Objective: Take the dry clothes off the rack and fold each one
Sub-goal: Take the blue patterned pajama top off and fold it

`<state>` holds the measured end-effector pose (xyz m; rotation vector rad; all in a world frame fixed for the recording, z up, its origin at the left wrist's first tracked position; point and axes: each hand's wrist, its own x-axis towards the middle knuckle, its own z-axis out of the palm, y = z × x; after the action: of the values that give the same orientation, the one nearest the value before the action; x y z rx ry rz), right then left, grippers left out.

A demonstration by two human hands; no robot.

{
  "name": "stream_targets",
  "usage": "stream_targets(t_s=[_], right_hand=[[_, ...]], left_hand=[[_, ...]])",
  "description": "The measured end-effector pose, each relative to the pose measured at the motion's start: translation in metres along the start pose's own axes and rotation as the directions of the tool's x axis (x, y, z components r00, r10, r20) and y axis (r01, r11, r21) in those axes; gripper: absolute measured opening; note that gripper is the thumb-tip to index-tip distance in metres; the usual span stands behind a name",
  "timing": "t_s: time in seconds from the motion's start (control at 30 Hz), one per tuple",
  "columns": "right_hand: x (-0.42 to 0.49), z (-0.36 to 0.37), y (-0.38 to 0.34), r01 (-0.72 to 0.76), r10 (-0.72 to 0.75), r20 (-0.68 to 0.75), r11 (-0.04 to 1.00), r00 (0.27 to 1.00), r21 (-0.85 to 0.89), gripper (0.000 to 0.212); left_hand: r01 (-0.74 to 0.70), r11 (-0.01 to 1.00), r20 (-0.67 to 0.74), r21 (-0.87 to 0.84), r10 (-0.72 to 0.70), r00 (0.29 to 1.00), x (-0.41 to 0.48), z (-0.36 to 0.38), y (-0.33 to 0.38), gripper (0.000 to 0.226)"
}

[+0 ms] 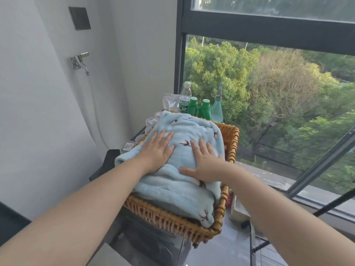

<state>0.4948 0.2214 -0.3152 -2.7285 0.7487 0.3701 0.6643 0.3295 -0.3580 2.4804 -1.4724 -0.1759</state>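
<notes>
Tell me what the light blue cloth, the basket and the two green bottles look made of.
Light blue cloth: likely soft plush fleece; fuzzy matte nap, rounded folds.
Basket: woven wicker or rattan; glossy tan strands.
Green bottles: probably plastic; smooth opaque sheen, moulded caps.

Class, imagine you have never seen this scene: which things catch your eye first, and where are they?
At centre, the left hand and right hand press flat on a pale blue fleece heaped in a wicker basket. Behind the basket, green bottles stand before a big window full of trees.
</notes>
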Motion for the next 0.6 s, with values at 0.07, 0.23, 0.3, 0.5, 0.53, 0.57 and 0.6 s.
stream_targets(t_s=[0.07, 0.23, 0.3, 0.5, 0.53, 0.57, 0.6], right_hand=[[0.003, 0.013, -0.002, -0.001, 0.001, 0.007, 1.0, 1.0, -0.013, 0.102], [0.013, 0.029, -0.003, -0.007, 0.007, -0.017, 1.0, 1.0, 0.006, 0.097], [0.013, 0.033, -0.004, -0.003, 0.003, -0.031, 1.0, 1.0, -0.006, 0.097], [0.009, 0.033, -0.002, 0.012, -0.013, -0.072, 1.0, 0.997, -0.025, 0.096], [0.008, 0.031, -0.001, 0.016, -0.018, -0.084, 1.0, 0.996, -0.025, 0.096], [0.006, 0.029, 0.0, 0.023, -0.024, -0.1, 1.0, 0.995, -0.014, 0.095], [0.003, 0.027, 0.001, 0.031, -0.03, -0.117, 0.999, 0.993, 0.007, 0.094]], left_hand=[[0.025, 0.997, 0.007, -0.071, -0.025, 1.0, -0.005, 0.004, 0.001, 0.057], [0.056, 0.985, -0.009, -0.162, -0.058, 0.998, -0.005, 0.019, -0.007, 0.058], [0.06, 0.986, -0.02, -0.156, -0.064, 0.998, -0.007, 0.021, -0.007, 0.07], [0.081, 0.991, -0.097, -0.107, -0.092, 0.991, -0.016, 0.016, 0.001, 0.092], [0.093, 0.992, -0.112, -0.089, -0.102, 0.988, -0.017, 0.014, 0.004, 0.091], [0.102, 0.991, -0.126, -0.082, -0.111, 0.986, -0.018, 0.01, 0.007, 0.09], [0.111, 0.99, -0.133, -0.089, -0.122, 0.984, -0.021, 0.005, 0.011, 0.088]])
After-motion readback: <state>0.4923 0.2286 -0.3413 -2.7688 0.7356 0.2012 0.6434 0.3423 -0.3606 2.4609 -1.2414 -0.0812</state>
